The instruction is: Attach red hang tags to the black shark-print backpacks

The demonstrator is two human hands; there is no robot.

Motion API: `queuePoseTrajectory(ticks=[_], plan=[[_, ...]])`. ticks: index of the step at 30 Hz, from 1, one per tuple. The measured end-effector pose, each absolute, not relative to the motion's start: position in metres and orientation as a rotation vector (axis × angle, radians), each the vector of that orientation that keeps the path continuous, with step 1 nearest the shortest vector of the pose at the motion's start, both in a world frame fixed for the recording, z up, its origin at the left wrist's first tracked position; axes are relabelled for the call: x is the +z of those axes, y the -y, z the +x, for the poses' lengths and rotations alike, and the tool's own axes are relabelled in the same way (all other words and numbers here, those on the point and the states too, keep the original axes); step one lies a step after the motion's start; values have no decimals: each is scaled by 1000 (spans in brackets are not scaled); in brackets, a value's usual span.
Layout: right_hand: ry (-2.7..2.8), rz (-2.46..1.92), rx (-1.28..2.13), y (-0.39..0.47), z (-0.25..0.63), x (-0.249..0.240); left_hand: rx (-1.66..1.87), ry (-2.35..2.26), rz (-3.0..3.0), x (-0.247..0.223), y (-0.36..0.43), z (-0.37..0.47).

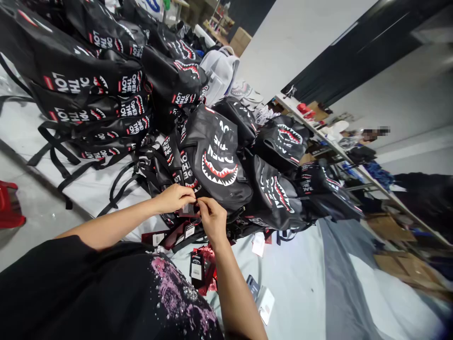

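Observation:
A black backpack [221,137] with a red-and-white shark mouth and white lettering lies in front of me. At its lower left edge, my left hand [179,197] and my right hand [213,215] almost meet, each closed in a pinch with thumb against fingers. What sits between the fingertips is too small to make out. Just under them hangs a dark hang tag [188,210]. Dark hang tags with white barcode labels [189,231] lie below the hands. Another black hang tag [197,269] rests beside shiny red packaging [211,257] near my right forearm.
Stacked black backpacks [102,89] with dangling straps fill the left. More black backpacks [274,189] lie to the right, with grey bags [219,73] behind. A white box [265,304] is on the pale cloth-covered table [297,269]. A red stool [10,205] stands left; a cluttered shelf [336,146] runs along the right.

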State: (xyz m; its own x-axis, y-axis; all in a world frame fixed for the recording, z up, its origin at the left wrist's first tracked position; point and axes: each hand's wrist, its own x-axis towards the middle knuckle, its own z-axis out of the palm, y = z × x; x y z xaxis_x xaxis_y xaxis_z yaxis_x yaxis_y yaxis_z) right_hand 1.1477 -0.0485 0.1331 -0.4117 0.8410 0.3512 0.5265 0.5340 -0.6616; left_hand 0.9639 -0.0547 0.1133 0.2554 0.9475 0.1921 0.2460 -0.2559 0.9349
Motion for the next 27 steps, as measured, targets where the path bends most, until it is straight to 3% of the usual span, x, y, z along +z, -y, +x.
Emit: queuePoseTrajectory(ticks=[4,8,12,16,20,27], plan=[[2012,-1107,649,52,1147,131,1157,-1200,1716,114,57,966],[1985,-1101,696,55,1148,128,965,-1058,1640,113,61,968],[1950,-1100,785,56,1150,128,1120,-1257,1710,114,63,972],[1916,-1111,779,56,1151,132,964,-1044,1526,119,63,974],[1925,-1108,822,57,1154,134,1090,-1296,1693,123,67,980],[1982,-1130,762,60,1176,133,1102,-1303,1655,114,82,1009]])
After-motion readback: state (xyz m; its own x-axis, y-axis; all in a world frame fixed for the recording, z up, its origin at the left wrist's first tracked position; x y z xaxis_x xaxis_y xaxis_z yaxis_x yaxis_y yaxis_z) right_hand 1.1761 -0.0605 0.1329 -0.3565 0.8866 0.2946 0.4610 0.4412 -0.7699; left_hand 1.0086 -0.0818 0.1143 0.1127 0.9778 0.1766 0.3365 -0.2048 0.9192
